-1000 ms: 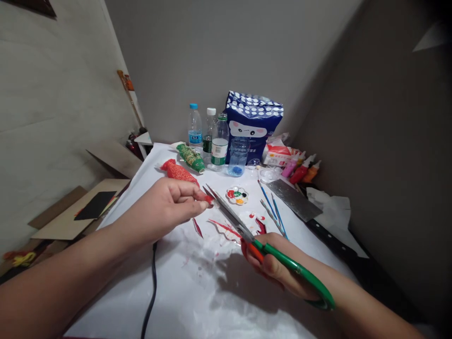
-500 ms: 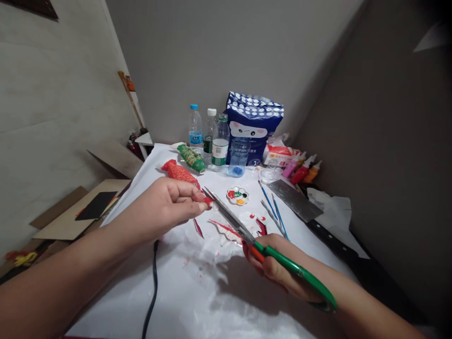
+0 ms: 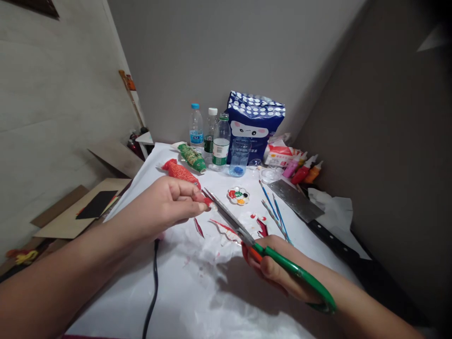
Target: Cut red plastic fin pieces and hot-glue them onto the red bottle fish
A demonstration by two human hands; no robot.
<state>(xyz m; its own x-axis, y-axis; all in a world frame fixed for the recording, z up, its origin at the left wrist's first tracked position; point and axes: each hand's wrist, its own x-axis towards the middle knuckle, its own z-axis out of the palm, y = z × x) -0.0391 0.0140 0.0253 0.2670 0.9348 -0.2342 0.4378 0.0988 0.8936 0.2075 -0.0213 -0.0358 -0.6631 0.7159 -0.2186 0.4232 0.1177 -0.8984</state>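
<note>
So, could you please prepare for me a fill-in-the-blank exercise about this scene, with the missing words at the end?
1. The left hand pinches a small piece coloured white and ____.
2. The right hand holds scissors with orange and ____ handles.
3. The leftmost bottle has a ____ cap.
4. In the picture, the paint palette lies to the ____ of the broad knife.

Missing words: red; green; blue; left.
</note>
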